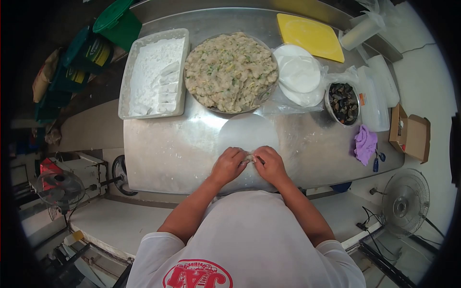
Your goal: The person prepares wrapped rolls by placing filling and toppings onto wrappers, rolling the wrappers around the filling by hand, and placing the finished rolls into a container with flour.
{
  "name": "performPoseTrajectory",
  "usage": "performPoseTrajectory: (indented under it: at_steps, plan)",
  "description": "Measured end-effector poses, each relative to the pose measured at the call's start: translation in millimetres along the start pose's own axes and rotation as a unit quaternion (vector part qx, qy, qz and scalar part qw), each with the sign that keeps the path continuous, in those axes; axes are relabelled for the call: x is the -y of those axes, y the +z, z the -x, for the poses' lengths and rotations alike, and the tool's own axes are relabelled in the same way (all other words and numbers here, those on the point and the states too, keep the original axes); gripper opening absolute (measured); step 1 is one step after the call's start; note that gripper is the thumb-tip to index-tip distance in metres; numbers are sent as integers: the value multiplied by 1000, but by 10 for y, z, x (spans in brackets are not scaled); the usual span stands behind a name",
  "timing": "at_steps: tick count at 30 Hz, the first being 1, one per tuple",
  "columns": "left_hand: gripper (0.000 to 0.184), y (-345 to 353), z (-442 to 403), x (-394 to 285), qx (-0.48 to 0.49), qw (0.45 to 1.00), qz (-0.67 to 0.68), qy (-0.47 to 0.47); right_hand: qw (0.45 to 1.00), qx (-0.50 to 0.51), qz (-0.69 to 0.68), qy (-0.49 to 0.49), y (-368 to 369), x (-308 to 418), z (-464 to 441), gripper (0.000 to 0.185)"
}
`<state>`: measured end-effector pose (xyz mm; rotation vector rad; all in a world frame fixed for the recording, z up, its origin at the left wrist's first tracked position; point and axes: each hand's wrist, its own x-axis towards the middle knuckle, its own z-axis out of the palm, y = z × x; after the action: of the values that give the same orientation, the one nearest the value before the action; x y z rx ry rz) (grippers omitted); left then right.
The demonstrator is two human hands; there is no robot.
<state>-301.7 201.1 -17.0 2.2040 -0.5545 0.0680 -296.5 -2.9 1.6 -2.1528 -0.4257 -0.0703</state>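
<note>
A thin round white wrapper [248, 130] lies flat on the metal table [163, 153], in front of my torso. At its near edge, my left hand [230, 165] and my right hand [269, 165] pinch a small lump of pale filling [249, 158] between their fingertips. Fingers of both hands are curled and nearly touching. Beyond the wrapper stands a large round bowl heaped with chopped filling [231, 72], pale with green bits. To its right, a stack of round white wrappers [300, 74] rests on plastic.
At the left is a white tray [123, 96] of white powder with several floured pieces. A yellow board [311, 37], a bowl of dark pieces [343, 103], a plastic container [373, 103], a purple cloth [365, 142] and an open cardboard box [417, 134] are at the right.
</note>
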Motion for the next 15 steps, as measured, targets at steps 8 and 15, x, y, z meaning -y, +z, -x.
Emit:
performPoseTrajectory:
  at_steps: [8, 15]
  plan:
    - [18, 33, -97, -107, -20, 999, 15, -30, 999, 15, 25, 25, -279, 115, -48, 6]
    - [17, 1, -110, -32, 0, 999, 22, -35, 936, -250, 148, 197, -1576, -552, -557, 14]
